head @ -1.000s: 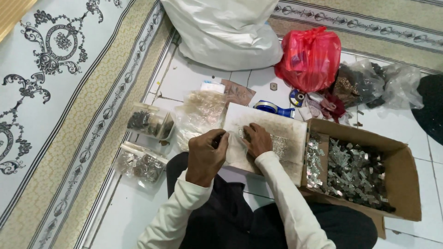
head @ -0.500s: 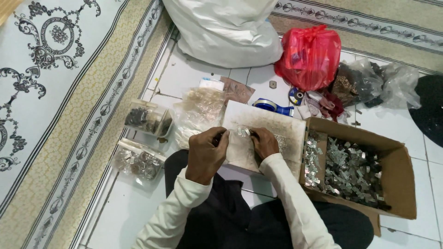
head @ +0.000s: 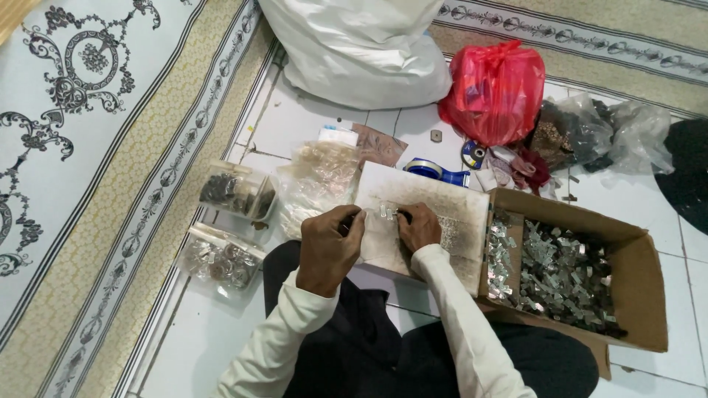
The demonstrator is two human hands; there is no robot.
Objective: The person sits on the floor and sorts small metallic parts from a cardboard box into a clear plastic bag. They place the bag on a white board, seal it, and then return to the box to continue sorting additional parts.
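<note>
One view only, from a camera on the person's head, looking steeply down over their own lap and sleeves, which enter from six o'clock. It faces forward and downward onto a tiled floor, near enough that the left hand [head: 330,247] and right hand [head: 417,225] sit just below centre over a white board [head: 442,206]. A cardboard box [head: 641,295] lies at four o'clock, a red bag [head: 493,92] at one, a white sack [head: 354,51] at twelve, a patterned rug [head: 88,147] from nine to eleven. No second view shares the scene.
</note>
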